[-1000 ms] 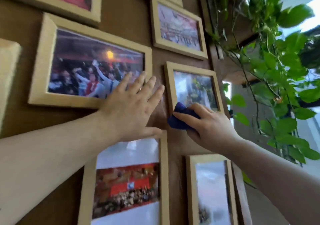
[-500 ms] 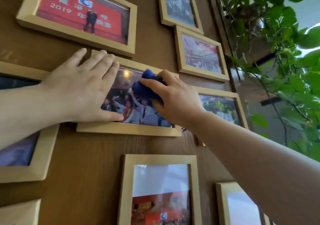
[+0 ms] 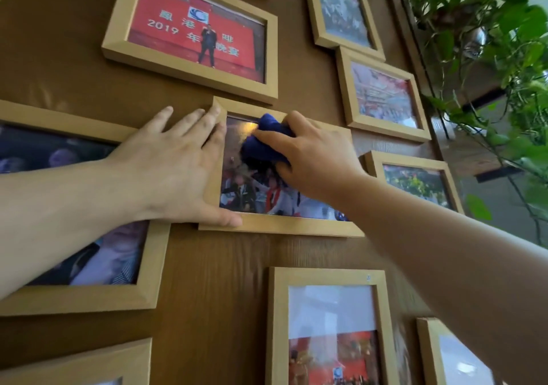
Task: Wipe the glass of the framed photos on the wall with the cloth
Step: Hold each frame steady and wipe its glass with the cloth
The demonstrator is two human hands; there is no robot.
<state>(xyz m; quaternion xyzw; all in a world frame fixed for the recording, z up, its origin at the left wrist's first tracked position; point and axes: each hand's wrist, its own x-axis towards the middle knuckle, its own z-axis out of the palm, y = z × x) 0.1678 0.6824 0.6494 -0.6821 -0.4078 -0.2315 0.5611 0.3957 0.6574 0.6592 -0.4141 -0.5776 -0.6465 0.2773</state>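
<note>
A dark blue cloth (image 3: 264, 144) is bunched in my right hand (image 3: 314, 159) and pressed on the glass of the middle framed photo (image 3: 284, 227), near its upper left part. My left hand (image 3: 175, 165) lies flat with fingers spread on that frame's left edge, thumb along the bottom rail. Both arms hide parts of the photos behind them.
Several more light wooden frames hang on the brown wood wall: a red stage photo (image 3: 195, 26) above, a large one (image 3: 89, 266) at left, others at right (image 3: 382, 94) and below (image 3: 332, 334). A leafy green vine (image 3: 498, 58) hangs at the right edge.
My right hand has carried the cloth from the small right-hand frame to the middle frame and now rubs its upper left glass. My left hand moved to this frame's left edge.
</note>
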